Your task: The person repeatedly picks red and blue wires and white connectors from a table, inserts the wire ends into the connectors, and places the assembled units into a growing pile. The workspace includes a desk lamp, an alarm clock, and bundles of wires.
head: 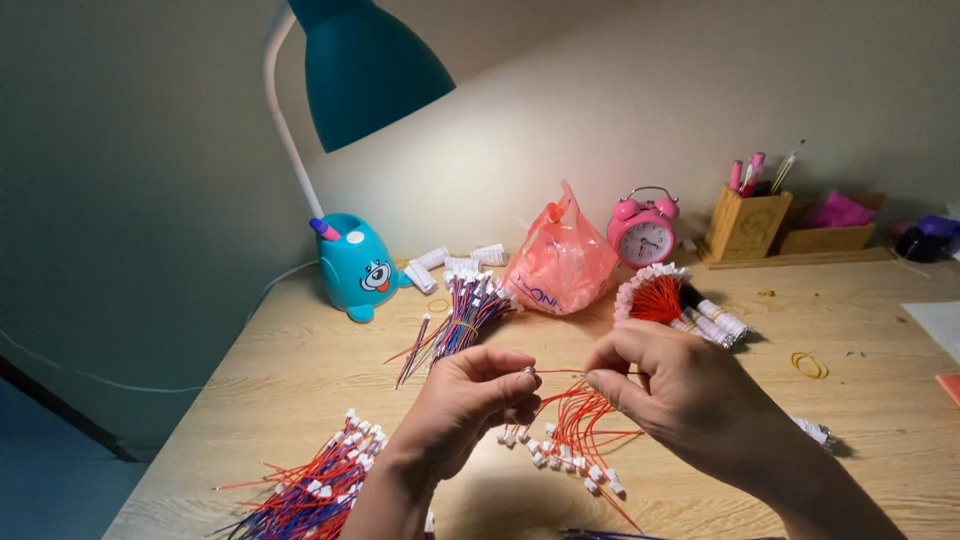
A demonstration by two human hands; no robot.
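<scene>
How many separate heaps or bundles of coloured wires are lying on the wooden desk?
4, apart from the wires in the hands: a red-and-blue heap front left, a bundle near the blue lamp base, a red tied bundle by the pink clock, and loose red wires under the hands. More may be hidden.

Pink plastic bag [561,257], knotted, printed, beside pink alarm clock [642,229].

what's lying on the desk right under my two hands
A loose bunch of red wires with white connectors lies on the wooden desk under the left hand and right hand. The hands cover the bunch's upper ends.
</scene>
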